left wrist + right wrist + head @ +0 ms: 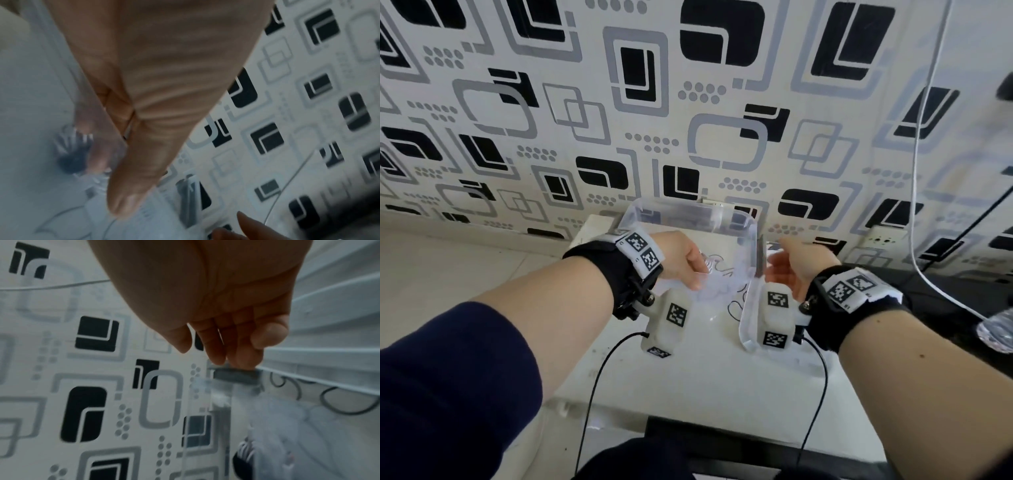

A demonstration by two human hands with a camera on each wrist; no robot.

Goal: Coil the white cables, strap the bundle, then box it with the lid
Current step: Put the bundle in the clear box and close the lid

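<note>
While the left hand pinches the near left edge of the clear lid, thumb on top and fingers under it, the right hand is at the right edge of that lid. Its fingers are nearly straight and their tips touch a small grey clip on the rim. They do not curl round anything. The two hands are apart, one on each side, and the lid is between them.

Under the lid sits the clear box, on the white desk near its far edge by the wall. The lid's far side is tipped up over the box, so the box looks partly covered. I cannot tell if the lid touches the rim.

Inside the box, just under the left hand, lies the white cable bundle. A dark strap goes round it. It shows through the clear plastic and looks blurry.

Both wrists wear black bands with white blocks and black square marks. Thin black wires run from them toward the near edge of the desk. Behind the desk is a wall with black and grey squares. One loose white cable hangs down the wall on the right.
</note>
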